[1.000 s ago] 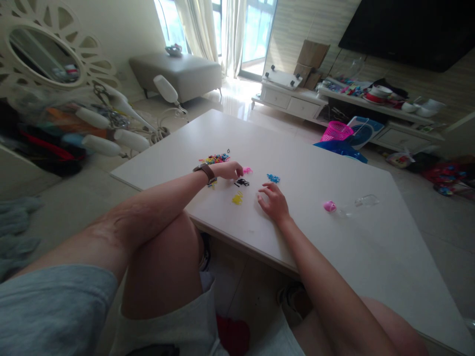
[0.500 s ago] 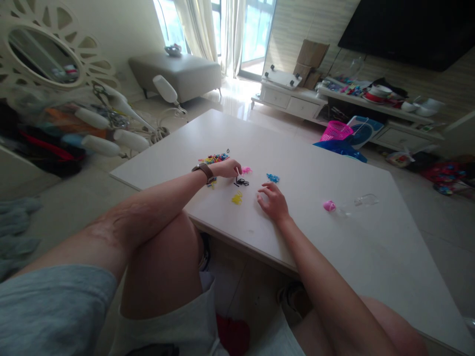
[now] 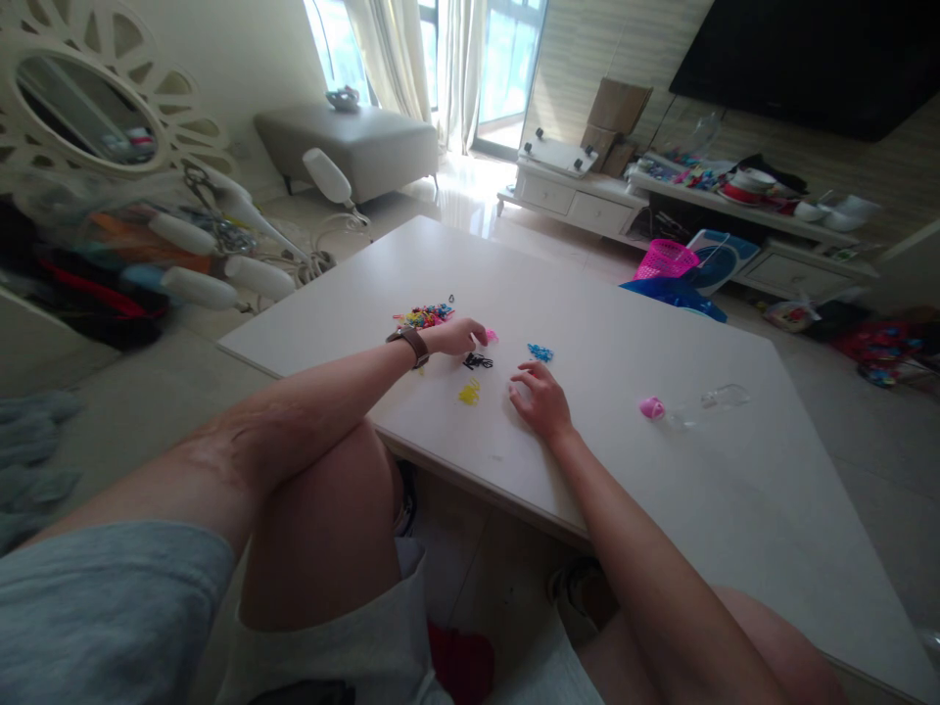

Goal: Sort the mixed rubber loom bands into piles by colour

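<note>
Small piles of thin, loop-like rubber bands, sorted by colour, lie on the white table [image 3: 661,509]. My left hand [image 3: 459,336], with a brown-strapped watch [image 3: 411,345] at its wrist, reaches over them. Its bent fingers touch or hover at the pink bands [image 3: 492,336], partly covering them; what they pinch, if anything, is too small to see. Black bands [image 3: 479,361] lie just below these fingers, and yellow bands [image 3: 468,393] nearer me. Behind the left wrist sits a mixed-colour pile [image 3: 426,314]. My right hand [image 3: 541,397] rests with fingers apart, beside the blue bands [image 3: 540,352].
A clear bottle-like container [image 3: 705,403] with a pink rounded end [image 3: 651,407] lies toward the table's right. One dark band [image 3: 451,298] sits beyond the mixed pile. Past the table are a pink basket [image 3: 665,259], a TV cabinet [image 3: 580,201] and a grey ottoman [image 3: 352,147].
My left hand has shifted slightly right and away from me, from the black bands to the pink ones, which it now partly covers. My right hand stays in place.
</note>
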{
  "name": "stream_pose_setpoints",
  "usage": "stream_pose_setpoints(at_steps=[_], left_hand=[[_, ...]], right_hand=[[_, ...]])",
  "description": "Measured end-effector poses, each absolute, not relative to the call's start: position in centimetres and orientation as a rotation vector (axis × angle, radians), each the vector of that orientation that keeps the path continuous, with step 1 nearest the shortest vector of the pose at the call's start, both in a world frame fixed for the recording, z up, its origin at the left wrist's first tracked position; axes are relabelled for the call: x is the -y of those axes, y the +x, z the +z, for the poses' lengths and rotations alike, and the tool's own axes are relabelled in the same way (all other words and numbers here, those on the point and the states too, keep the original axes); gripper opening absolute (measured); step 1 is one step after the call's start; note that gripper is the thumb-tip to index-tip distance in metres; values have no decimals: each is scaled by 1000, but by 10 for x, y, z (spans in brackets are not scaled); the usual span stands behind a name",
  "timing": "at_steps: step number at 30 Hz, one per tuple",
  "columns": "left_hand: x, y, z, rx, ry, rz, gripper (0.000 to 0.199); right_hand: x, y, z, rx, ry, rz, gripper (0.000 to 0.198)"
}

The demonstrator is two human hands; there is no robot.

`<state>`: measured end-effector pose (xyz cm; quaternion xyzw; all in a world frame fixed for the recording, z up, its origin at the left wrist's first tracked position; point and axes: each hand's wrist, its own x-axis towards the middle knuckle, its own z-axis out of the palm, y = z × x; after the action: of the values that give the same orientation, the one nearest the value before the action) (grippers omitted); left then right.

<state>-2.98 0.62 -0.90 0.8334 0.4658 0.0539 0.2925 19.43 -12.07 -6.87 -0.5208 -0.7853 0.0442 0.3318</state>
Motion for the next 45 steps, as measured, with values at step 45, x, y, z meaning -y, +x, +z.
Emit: stream_pose_setpoints(at_steps=[45], left_hand=[[-97,-41,-28,-1867,2203,138,30]], right_hand=[[118,194,-74,2043,-1376,63,9]])
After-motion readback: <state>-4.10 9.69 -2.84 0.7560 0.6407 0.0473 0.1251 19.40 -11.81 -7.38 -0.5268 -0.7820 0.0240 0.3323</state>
